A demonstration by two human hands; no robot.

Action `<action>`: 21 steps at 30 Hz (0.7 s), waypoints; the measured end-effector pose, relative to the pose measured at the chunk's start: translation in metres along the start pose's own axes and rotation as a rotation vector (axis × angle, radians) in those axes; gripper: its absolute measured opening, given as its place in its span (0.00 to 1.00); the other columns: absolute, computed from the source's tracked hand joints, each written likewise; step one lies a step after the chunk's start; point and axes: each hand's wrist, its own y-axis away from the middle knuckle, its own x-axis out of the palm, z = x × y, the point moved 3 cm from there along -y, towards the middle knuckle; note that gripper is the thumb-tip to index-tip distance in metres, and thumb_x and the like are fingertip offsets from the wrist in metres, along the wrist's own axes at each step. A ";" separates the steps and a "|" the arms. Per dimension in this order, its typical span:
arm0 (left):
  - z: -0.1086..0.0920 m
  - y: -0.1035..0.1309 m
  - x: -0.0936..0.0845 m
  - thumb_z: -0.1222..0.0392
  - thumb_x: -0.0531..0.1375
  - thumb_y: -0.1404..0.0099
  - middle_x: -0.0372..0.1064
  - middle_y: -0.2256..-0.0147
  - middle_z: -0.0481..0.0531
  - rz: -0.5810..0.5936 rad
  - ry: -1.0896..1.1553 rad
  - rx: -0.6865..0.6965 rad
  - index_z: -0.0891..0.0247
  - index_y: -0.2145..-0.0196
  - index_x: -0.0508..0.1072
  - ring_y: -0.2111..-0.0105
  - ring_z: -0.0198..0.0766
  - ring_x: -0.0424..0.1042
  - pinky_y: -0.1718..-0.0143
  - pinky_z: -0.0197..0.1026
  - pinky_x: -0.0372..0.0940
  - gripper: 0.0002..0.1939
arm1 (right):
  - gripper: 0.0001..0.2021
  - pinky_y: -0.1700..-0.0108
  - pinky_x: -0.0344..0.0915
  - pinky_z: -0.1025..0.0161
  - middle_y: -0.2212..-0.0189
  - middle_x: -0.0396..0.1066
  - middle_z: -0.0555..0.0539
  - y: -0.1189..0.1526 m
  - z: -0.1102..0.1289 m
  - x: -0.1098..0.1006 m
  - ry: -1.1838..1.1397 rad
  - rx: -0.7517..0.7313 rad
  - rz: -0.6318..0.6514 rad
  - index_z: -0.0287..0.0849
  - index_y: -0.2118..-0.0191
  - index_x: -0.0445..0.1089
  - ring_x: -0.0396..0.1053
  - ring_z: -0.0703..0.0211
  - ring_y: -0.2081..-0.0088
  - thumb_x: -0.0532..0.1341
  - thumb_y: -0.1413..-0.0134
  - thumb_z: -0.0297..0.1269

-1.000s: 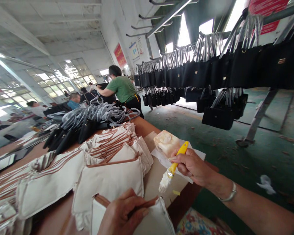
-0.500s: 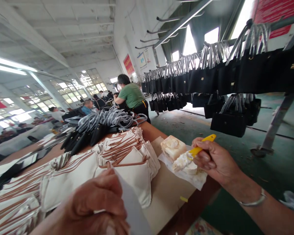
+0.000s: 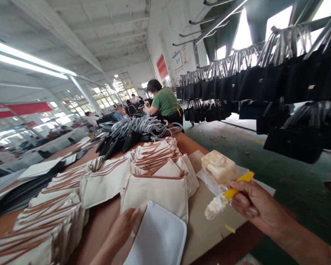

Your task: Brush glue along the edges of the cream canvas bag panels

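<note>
My right hand (image 3: 246, 200) is closed around the yellow handle of a brush (image 3: 215, 207). Thick whitish paste coats its bristles, which point left and down over brown board. Just beyond the hand, a block-shaped, paste-crusted container (image 3: 217, 167) rests on white paper. At the lower middle, my left hand (image 3: 124, 226) is at the left edge of a white panel with rounded corners (image 3: 157, 235); its fingers are close together on that edge and the thumb is hidden. Beyond this panel lie cream fabric pouches (image 3: 154, 191) with brown trim, overlapping in a stack.
More cream pieces (image 3: 44, 224) fan out along the left. Black bags with grey wrapped handles (image 3: 143, 127) lie farther back. A person in green (image 3: 165, 103) bends over the table's far end. Black bags (image 3: 276, 82) hang from a rack on the right. A yellow scrap (image 3: 230, 229) lies on the board.
My left hand has moved lower and away from the camera, and the white panel now shows its broad face. My right hand, still holding the brush, appears lower and farther right as the view shifted.
</note>
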 end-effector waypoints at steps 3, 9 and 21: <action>-0.006 -0.001 0.031 0.37 0.48 0.36 0.72 0.71 0.53 -0.031 0.016 -0.091 0.62 0.71 0.71 0.67 0.47 0.72 0.67 0.41 0.60 0.26 | 0.12 0.85 0.37 0.70 0.92 0.52 0.59 0.000 -0.010 0.009 0.061 -0.007 -0.003 0.41 0.76 0.64 0.41 0.73 0.89 0.66 0.48 0.36; -0.014 0.004 0.052 0.35 0.52 0.39 0.63 0.78 0.47 0.004 0.153 -0.106 0.62 0.75 0.69 0.74 0.41 0.66 0.73 0.37 0.54 0.26 | 0.09 0.85 0.35 0.70 0.91 0.53 0.60 -0.016 -0.040 0.029 0.147 -0.007 0.007 0.41 0.71 0.66 0.41 0.73 0.89 0.66 0.48 0.38; -0.105 0.065 0.034 0.43 0.60 0.37 0.60 0.72 0.47 0.052 0.532 0.185 0.62 0.71 0.77 0.72 0.34 0.63 0.72 0.34 0.58 0.19 | 0.08 0.83 0.40 0.69 0.88 0.52 0.59 -0.039 -0.050 0.094 0.484 -0.156 0.211 0.40 0.71 0.66 0.44 0.69 0.85 0.61 0.45 0.37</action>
